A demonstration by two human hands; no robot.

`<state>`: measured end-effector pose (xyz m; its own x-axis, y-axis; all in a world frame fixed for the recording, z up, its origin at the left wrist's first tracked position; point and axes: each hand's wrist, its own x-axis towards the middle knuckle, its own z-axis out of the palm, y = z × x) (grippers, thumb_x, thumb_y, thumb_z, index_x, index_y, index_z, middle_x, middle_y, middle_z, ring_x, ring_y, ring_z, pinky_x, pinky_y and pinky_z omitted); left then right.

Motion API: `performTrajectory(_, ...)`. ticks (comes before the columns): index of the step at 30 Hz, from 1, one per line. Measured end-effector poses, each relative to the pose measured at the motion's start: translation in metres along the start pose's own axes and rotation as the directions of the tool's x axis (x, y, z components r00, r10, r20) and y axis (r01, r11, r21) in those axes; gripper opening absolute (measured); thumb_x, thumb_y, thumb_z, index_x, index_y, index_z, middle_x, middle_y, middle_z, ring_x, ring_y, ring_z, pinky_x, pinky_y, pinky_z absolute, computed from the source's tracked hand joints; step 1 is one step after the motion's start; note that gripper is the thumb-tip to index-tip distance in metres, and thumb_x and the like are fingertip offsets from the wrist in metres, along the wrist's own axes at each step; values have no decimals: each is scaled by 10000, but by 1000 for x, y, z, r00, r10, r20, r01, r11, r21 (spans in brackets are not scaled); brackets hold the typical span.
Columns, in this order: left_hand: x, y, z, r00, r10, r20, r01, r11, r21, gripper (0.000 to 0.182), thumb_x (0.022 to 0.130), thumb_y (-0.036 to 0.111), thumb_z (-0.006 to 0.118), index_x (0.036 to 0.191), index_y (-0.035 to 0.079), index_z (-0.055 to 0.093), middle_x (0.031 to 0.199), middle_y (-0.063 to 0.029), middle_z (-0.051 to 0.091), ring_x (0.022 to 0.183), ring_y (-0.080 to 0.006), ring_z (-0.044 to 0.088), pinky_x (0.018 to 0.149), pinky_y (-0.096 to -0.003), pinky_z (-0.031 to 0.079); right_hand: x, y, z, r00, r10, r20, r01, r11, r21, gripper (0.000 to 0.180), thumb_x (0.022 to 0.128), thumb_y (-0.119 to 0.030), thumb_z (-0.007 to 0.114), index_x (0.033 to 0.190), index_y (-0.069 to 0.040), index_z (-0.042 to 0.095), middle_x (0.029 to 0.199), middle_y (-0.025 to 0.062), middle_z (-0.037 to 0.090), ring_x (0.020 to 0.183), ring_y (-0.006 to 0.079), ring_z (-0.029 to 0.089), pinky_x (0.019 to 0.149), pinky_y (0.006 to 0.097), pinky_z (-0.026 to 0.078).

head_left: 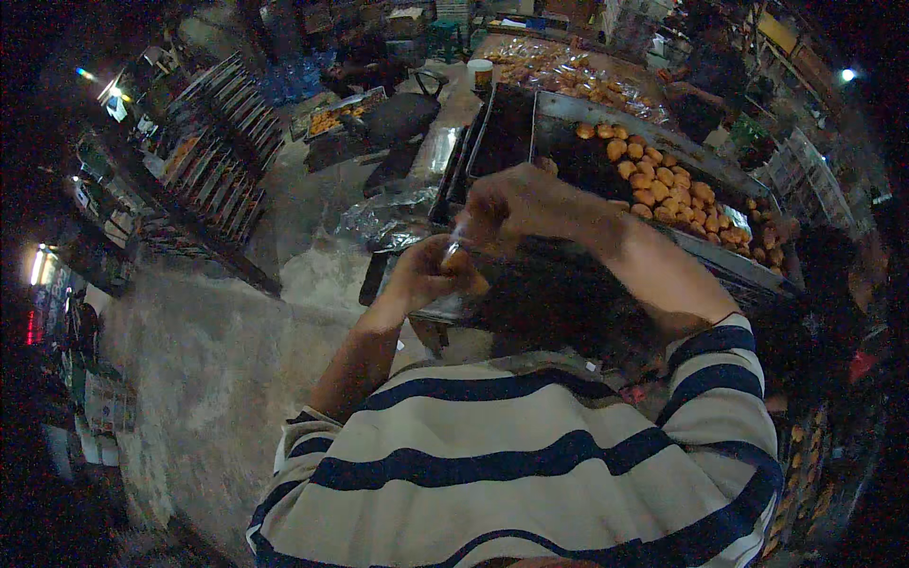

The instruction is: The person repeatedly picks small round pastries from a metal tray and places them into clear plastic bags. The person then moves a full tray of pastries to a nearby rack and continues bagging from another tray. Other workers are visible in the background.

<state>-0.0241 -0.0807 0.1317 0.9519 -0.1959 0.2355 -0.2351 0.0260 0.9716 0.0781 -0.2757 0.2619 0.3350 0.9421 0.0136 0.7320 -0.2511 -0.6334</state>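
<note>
Before my chest both hands meet at a small piece of clear plastic film [454,247], apparently part of a bag. My left hand [432,275] grips it from below, fingers curled. Just above and to the right, my right hand [508,204] pinches its upper end, with the forearm crossing in front of the tray. Whatever sits inside the plastic is mostly hidden by my fingers. Loose clear plastic bags [390,219] lie beyond my left hand. To the right, a large metal tray [568,104] holds many small golden-brown buns [660,186], heaped towards its right side.
Filled clear plastic bags [575,71] cover the table at the back, near a white-lidded tub [481,71]. A co-worker's arm [696,96] shows at the far right. Left stands a slatted tray rack [224,156]; a chair [398,113] and another tray of buns [341,117] are behind.
</note>
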Motion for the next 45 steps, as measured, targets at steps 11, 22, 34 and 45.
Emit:
performTrajectory(11,-23,2,-15,991,-37,131,47,996,-73,516,693,-1,746,1161,20,531,1092,-83,609,987,-156,586,890,-334,468,-5,-45,33,927,-201,317,141,970,200,452,768,-193,651,1180,-38,549,970,139,644,913,205,606,817,338,469)
performTrajectory(22,19,-18,-23,997,-76,-18,70,971,-227,629,787,43,681,1335,46,373,1119,-116,588,1040,-239,575,907,-359,453,-27,10,-117,999,-49,7,48,926,-376,205,712,-203,697,836,-40,682,783,72,688,685,159,656,575,309,500)
performTrajectory(34,14,-106,-44,846,-367,-387,344,930,-130,489,799,101,671,1243,30,479,1106,-113,599,1010,-211,578,847,-319,464,4,297,-322,322,616,-719,-200,786,585,276,895,-319,540,954,-52,573,756,70,596,583,167,596,490,287,519)
performTrajectory(45,-79,-110,-73,766,-502,-401,433,865,-254,488,789,172,676,1236,93,499,1082,-70,608,937,-184,590,791,-316,455,-112,136,-147,915,364,-175,-298,901,316,494,815,-319,673,1204,-40,553,982,25,603,797,93,571,625,231,474)
